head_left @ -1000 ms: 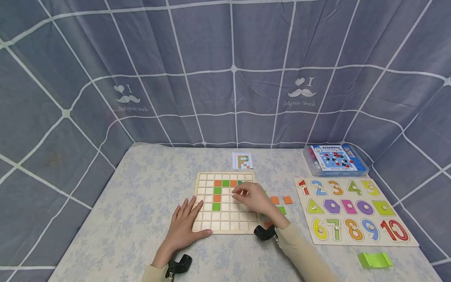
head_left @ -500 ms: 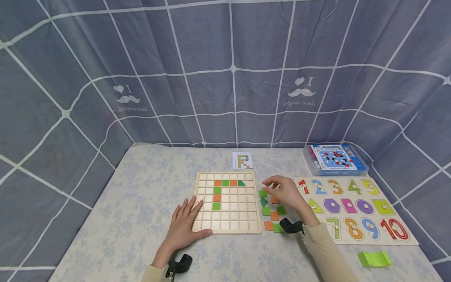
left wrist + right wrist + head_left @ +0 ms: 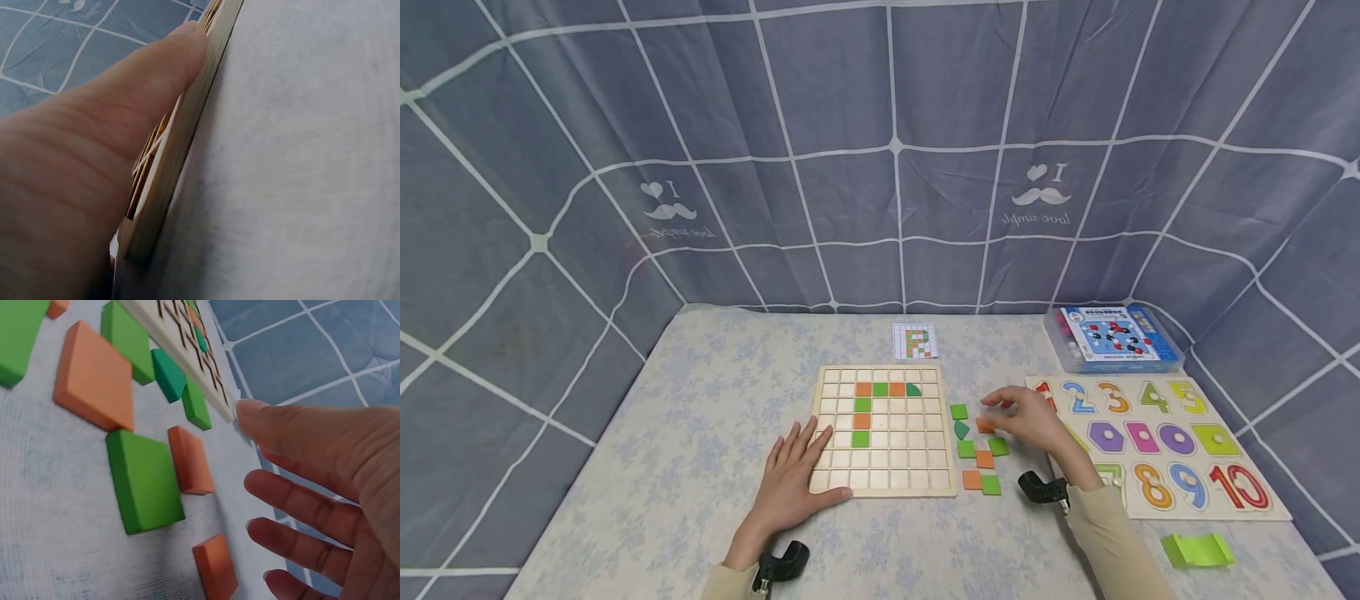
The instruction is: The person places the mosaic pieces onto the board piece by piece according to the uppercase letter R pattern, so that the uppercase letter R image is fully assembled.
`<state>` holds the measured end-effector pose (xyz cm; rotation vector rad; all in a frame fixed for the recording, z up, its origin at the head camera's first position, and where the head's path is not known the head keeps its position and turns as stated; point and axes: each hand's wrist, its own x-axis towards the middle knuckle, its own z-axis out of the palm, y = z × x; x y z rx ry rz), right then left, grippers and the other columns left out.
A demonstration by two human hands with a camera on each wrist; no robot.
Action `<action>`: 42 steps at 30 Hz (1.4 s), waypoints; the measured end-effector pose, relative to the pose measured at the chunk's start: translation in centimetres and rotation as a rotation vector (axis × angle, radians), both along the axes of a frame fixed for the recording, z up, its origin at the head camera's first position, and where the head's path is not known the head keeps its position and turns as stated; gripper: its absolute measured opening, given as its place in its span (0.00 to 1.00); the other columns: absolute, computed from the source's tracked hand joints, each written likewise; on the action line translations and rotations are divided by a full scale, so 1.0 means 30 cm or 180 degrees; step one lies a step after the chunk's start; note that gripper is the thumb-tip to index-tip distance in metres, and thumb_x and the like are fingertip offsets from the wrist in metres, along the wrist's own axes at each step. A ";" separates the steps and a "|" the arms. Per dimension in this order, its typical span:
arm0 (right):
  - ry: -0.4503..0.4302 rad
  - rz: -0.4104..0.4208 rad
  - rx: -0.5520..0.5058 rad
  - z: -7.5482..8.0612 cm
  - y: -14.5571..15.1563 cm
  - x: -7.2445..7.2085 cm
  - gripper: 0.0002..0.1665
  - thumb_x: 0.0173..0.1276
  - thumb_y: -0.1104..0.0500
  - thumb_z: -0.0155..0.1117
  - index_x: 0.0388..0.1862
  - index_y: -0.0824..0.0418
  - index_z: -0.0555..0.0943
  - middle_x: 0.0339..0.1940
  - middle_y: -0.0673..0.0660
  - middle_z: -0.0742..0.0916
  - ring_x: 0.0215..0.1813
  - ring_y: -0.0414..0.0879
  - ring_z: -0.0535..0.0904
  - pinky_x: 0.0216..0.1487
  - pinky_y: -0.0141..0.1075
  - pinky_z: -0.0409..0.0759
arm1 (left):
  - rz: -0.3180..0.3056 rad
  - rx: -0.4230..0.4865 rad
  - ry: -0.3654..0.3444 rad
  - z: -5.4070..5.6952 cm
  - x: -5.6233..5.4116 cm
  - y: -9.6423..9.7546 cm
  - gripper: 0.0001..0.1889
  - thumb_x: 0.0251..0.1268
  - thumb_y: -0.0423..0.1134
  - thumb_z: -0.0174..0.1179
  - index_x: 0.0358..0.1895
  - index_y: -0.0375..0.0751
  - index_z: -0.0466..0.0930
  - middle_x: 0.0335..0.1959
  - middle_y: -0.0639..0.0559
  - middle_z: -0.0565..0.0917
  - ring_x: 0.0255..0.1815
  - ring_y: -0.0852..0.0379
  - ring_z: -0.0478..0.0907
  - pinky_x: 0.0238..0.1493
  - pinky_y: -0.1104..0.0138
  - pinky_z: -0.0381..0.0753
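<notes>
A wooden grid board [image 3: 917, 458] lies on the table, its upper left part set with orange and green square tiles and a dark green rounded piece [image 3: 913, 390]. My left hand [image 3: 790, 479] rests flat at the board's lower left corner, fingers spread on its left side. In the left wrist view the thumb [image 3: 156, 72] lies along the near rim. Right of the board, my right hand [image 3: 1033, 419] hovers over loose tiles with nothing in its loosely bent fingers. Its fingertips are close to an orange tile [image 3: 985, 425]; a green tile [image 3: 145, 481] lies below them.
A pattern card [image 3: 915, 342] with a coloured letter lies behind the board. To the right is a number-and-shape puzzle board [image 3: 1217, 513], partly under the right forearm. A plastic box [image 3: 1116, 337] stands behind it, and a light green curved block [image 3: 1198, 552] in front.
My right hand has moved right, from over the grid board to above the loose tiles, uncovering the dark green rounded piece in the top row. My left hand stays put.
</notes>
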<state>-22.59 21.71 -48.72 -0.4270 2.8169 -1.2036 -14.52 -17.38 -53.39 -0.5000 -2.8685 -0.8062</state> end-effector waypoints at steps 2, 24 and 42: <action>0.0020 0.0035 -0.0011 -0.008 0.004 -0.002 0.14 0.58 0.58 0.73 0.43 0.62 0.85 0.42 0.56 0.83 0.41 0.50 0.77 0.37 0.40 0.76 | 0.0003 -0.0002 0.0003 0.000 0.000 0.001 0.52 0.48 0.69 0.63 0.74 0.45 0.57 0.75 0.42 0.51 0.74 0.38 0.42 0.67 0.42 0.40; 0.0197 0.0263 0.0226 -0.044 0.002 -0.015 0.13 0.52 0.60 0.77 0.37 0.60 0.87 0.35 0.50 0.84 0.36 0.46 0.73 0.39 0.41 0.73 | -0.0031 0.0111 0.0152 0.001 0.005 0.003 0.51 0.48 0.67 0.64 0.72 0.42 0.60 0.73 0.38 0.55 0.73 0.35 0.45 0.66 0.42 0.41; 0.0189 0.0140 0.0478 -0.041 -0.012 -0.003 0.10 0.53 0.62 0.76 0.34 0.57 0.84 0.28 0.50 0.77 0.33 0.47 0.66 0.33 0.39 0.63 | -0.0002 0.0064 -0.0041 0.006 0.003 0.000 0.51 0.49 0.67 0.63 0.74 0.44 0.58 0.75 0.42 0.51 0.74 0.38 0.41 0.68 0.44 0.38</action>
